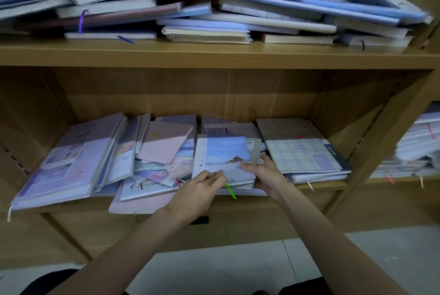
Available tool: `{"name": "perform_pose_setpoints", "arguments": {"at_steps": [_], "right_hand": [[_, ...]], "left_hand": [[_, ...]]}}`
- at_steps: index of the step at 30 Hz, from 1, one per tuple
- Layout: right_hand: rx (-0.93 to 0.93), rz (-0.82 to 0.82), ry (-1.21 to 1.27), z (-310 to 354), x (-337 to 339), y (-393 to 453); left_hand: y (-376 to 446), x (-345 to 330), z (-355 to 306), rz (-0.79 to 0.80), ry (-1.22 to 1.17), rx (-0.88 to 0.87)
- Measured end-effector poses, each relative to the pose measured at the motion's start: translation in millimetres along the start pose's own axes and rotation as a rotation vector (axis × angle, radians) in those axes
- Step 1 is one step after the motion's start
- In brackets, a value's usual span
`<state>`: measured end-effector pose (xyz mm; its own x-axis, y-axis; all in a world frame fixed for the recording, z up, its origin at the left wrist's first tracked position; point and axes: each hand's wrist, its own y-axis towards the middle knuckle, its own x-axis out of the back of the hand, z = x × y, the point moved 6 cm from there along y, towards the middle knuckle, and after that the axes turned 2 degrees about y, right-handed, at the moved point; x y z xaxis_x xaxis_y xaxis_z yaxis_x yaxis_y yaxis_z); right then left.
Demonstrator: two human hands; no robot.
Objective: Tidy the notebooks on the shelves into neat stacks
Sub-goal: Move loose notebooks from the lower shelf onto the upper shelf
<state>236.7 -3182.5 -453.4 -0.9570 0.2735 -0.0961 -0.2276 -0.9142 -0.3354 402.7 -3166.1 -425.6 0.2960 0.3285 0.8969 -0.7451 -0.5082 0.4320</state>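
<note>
Head view: both hands were on the blue sky-print softcover notebook [225,154], which sat on top of the loose pile mid lower wooden shelf [319,185]. Left hand [200,190] pinched its near edge, fingers curled over the cover; right hand [264,175] gripped its right near corner, thumb on top.

Landmark = that notebook. Left of it: a tilted pink flat notebook [164,142] lay on a slanted heap, plus a large lilac notebook [69,161] that overhung the shelf front. Just right of it: a plaid-cover notebook [302,154] topped a fairly square stack. Above it: the upper shelf pile [214,6] was jumbled, blurred.

Risks, my read:
- Pulling the notebook out could drag the ones beneath off the front edge; several already overhung.
- Its green ribbon marker [230,191] hung down in front and could snag.
- The left heap leaned; a nudge could set it sliding.
</note>
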Motion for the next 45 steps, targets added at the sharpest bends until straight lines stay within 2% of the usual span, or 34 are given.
{"name": "perform_pose_setpoints", "arguments": {"at_steps": [3,8,10,13,15,19,23,26,31,37,42,45], "right_hand": [[-0.025,-0.066,0.011,-3.8,1.6,7.5],[0.04,-0.215,0.066,28.5,52.3,6.1],[0.082,-0.315,0.097,41.6,85.9,3.6],[0.114,-0.445,0.064,46.7,128.5,4.7],[0.064,-0.49,-0.003,34.9,139.5,6.1],[-0.028,-0.492,-0.089,1.9,142.6,18.1],[-0.035,-0.462,-0.252,9.1,139.5,34.4],[-0.018,-0.456,-0.282,10.6,140.4,42.8],[-0.017,-0.444,-0.226,9.1,144.4,42.1],[-0.051,-0.424,-0.139,6.6,154.3,24.4],[-0.063,-0.439,0.009,2.6,158.7,5.4],[-0.088,-0.449,0.067,2.6,157.5,-2.8]], "left_hand": [[-6.3,-5.8,16.4,0.058,-0.126,-0.029],[14.3,-1.3,41.8,0.18,-0.236,0.168],[32.4,-4.4,47.9,0.179,-0.185,0.212],[60.4,-30.1,50.6,0.307,-0.058,0.236],[77.7,-50.5,50.3,0.407,0.03,0.266],[105.3,-79.3,54.3,0.571,0.164,0.293],[115.7,-82.4,68.0,0.643,0.211,0.379],[118.8,-83.6,62.4,0.64,0.313,0.341],[116.5,-89.6,49.4,0.683,0.578,0.132],[107.1,-73.1,45.0,0.74,0.559,0.034],[105.1,-40.4,47.9,0.664,0.562,-0.007],[103.3,-13.0,49.5,0.589,0.453,-0.033]]}}
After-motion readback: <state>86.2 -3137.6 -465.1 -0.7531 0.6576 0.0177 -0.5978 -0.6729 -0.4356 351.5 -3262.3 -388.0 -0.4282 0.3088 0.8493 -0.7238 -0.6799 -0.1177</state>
